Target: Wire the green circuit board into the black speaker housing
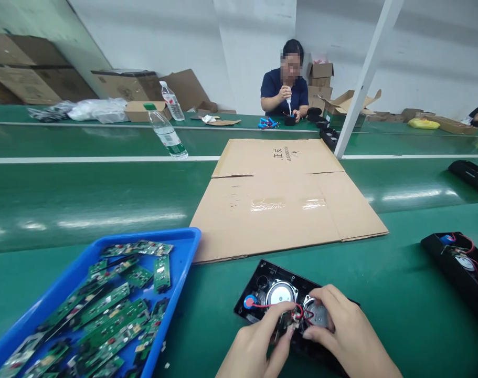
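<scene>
An open black speaker housing [262,278] lies on the green belt in front of me, showing a round silver speaker driver [281,292], a blue capacitor [250,301] and red wires [297,310]. My left hand [258,344] pinches the small parts and wires at the housing's middle. My right hand [343,328] rests over the housing's right half, fingertips on the same wires, covering a second driver in part. A blue tray [183,247] with several green circuit boards [113,310] sits to the left of my hands.
A flattened cardboard sheet [282,199] lies just beyond the housing. Another open black housing [457,268] sits at right, a further one [470,176] behind it. Two water bottles [168,134] stand far left. A co-worker [285,86] sits across; a white post [364,79] rises at right.
</scene>
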Action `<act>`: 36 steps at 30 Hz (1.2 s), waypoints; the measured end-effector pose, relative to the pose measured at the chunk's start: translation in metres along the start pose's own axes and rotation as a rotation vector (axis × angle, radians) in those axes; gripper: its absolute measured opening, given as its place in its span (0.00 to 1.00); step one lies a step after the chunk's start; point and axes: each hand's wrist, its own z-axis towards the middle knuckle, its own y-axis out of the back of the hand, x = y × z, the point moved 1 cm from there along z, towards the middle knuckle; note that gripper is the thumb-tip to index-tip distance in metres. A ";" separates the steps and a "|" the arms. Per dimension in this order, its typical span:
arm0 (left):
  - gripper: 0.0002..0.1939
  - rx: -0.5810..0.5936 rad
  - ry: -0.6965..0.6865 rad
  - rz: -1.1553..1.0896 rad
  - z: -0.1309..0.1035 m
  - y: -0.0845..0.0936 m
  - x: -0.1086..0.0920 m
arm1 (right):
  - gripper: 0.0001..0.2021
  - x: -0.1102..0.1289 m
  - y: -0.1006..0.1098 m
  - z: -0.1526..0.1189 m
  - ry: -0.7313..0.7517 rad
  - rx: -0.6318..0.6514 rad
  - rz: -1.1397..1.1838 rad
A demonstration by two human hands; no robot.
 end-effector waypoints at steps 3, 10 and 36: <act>0.12 -0.058 0.031 0.021 0.002 0.004 -0.003 | 0.17 -0.007 0.002 -0.010 0.012 0.084 -0.180; 0.12 -0.056 0.284 -0.170 0.012 0.008 -0.010 | 0.15 -0.009 -0.015 -0.012 0.251 0.061 -0.362; 0.11 -0.043 0.301 -0.226 0.011 -0.004 -0.001 | 0.19 -0.009 -0.018 -0.001 0.303 0.003 -0.345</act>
